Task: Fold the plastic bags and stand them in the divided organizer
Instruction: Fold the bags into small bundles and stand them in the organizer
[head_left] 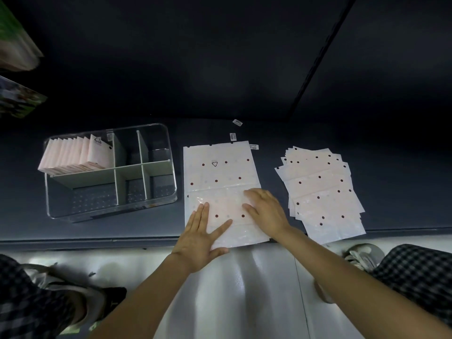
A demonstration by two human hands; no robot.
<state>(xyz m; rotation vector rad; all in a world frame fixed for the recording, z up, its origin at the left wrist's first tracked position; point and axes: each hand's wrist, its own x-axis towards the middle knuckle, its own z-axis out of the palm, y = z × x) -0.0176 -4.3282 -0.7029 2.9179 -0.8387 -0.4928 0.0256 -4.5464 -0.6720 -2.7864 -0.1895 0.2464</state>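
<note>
Dark tabletop fills the view, its near edge at six o'clock. Both hands lie flat with fingers spread on the near half of the dotted bag (220,172): left hand (203,237) at seven o'clock, right hand (265,211) at five. Its long axis runs toward twelve, so the next fold likely goes that way. Unfolded bags (322,189) wait at three; the organizer (171,152), one compartment filled, at ten.
</note>
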